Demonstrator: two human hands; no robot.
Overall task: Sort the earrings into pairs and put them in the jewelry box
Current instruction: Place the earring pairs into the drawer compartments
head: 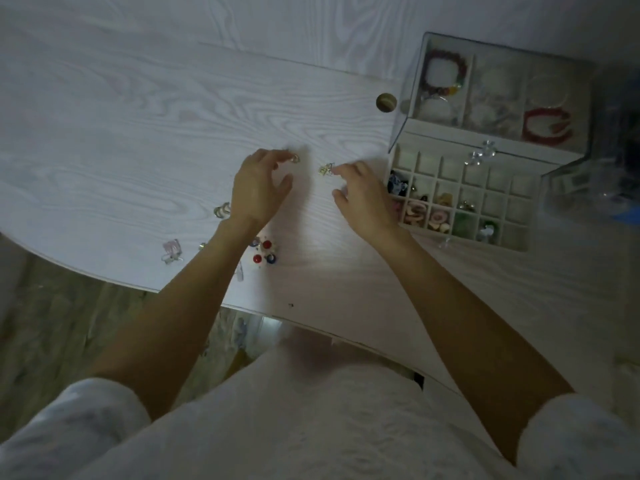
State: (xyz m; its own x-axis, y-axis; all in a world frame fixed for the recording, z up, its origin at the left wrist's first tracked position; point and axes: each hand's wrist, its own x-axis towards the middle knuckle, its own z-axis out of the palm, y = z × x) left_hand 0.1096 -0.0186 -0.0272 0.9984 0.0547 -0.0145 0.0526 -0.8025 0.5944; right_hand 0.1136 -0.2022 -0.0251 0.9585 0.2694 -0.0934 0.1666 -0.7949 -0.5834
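My left hand (pixel 258 187) hovers over the white table, its fingertips pinching a small gold earring (pixel 295 158). To its right, my right hand (pixel 360 195) pinches a matching small gold earring (pixel 324 169) at its fingertips. The jewelry box (pixel 519 244) stands open at the right, its front tray split into small compartments, several holding earrings. More loose earrings lie near my left forearm: a clear one (pixel 221 210), a pink one (pixel 172 250) and red and blue ones (pixel 264 251).
The box's upper tray (pixel 471 84) holds bracelets, one dark red (pixel 445 72), another bright red (pixel 545 128). A round brown-banded bead (pixel 386 102) lies on the table left of the box. A dark blurred object (pixel 616 161) stands at the far right. The table edge (pixel 242 306) runs in front of me.
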